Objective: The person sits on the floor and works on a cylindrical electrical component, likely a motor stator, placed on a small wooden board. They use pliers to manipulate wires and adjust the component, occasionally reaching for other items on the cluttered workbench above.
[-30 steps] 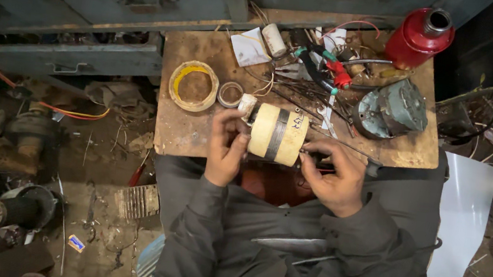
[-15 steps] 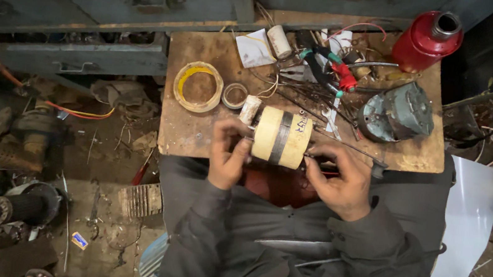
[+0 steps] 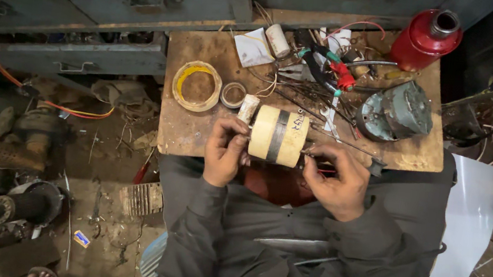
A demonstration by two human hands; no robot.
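Both hands are on the same part here: the left hand (image 3: 226, 150) has its fingers curled against the left end of a cream-coloured cylindrical motor core (image 3: 278, 136) with a dark band round its middle, and the right hand (image 3: 336, 179) is pinching something thin at the core's right end, looks like a wire lead or shaft tip, too small to tell which. The core sits between the two hands at the near edge of a small worn wooden board (image 3: 196, 135), about over the person's lap. Compared with a second ago basically nothing has shifted, same grip on both sides, the core in the same spot, so this looks like slow fiddly work at that right end rather than a reposition. Just past the left fingertips there's a small whitish roll (image 3: 248, 108), then a small ring (image 3: 233, 95) and a bigger yellow-lined tape ring (image 3: 196, 85). Beyond the right hand lies a mess of thin wires and a red-handled tool (image 3: 340, 76), a grey round motor housing (image 3: 396, 112), and farther off a red canister (image 3: 425, 39).
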